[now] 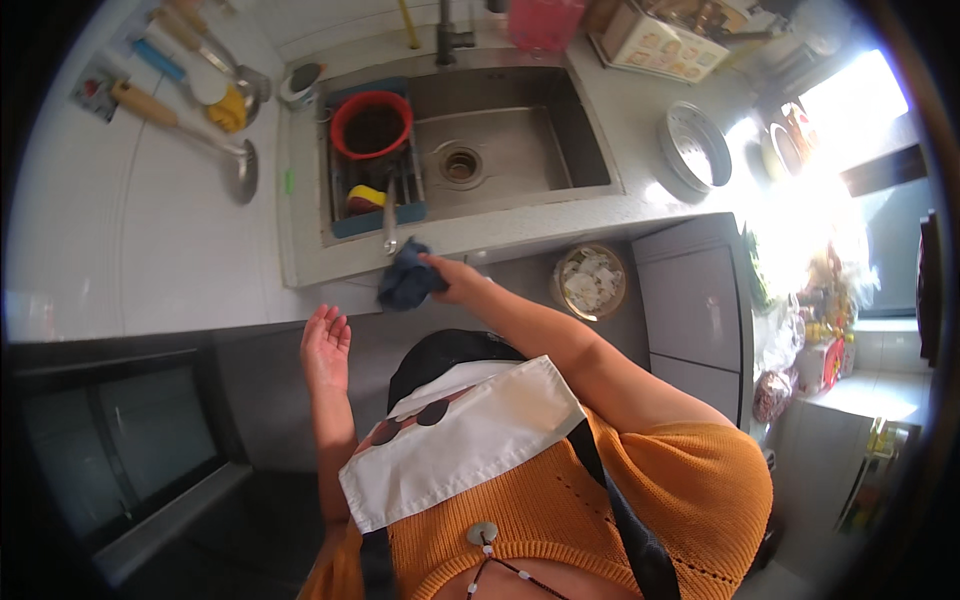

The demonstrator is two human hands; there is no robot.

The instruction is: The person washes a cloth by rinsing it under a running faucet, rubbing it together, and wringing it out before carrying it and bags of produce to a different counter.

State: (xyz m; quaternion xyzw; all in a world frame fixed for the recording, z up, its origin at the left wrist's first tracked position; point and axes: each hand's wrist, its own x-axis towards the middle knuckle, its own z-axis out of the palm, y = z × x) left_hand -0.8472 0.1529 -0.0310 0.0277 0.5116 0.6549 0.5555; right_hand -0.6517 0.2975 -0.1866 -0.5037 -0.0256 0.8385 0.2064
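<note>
A crumpled dark blue cloth (408, 279) hangs from my right hand (458, 279), whose fingers are closed on it just off the counter's front edge. My left hand (327, 348) is held up palm showing, its fingers stretched out, with nothing in it. Beyond the cloth lies the steel sink (520, 145). A blue rack (420, 215) across its left side bears a red bowl (372, 97) with dark contents, a yellow and dark sponge (366, 197), and a utensil with a metal handle (390, 222) that reaches past the rack's near end.
A round bin (622, 290) with pale scraps stands on the floor below the counter. On the counter at right rests a metal strainer basin (694, 146). Ladles and a spatula (150, 102) hang on the left wall. A white utensil box (660, 42) stands at the back.
</note>
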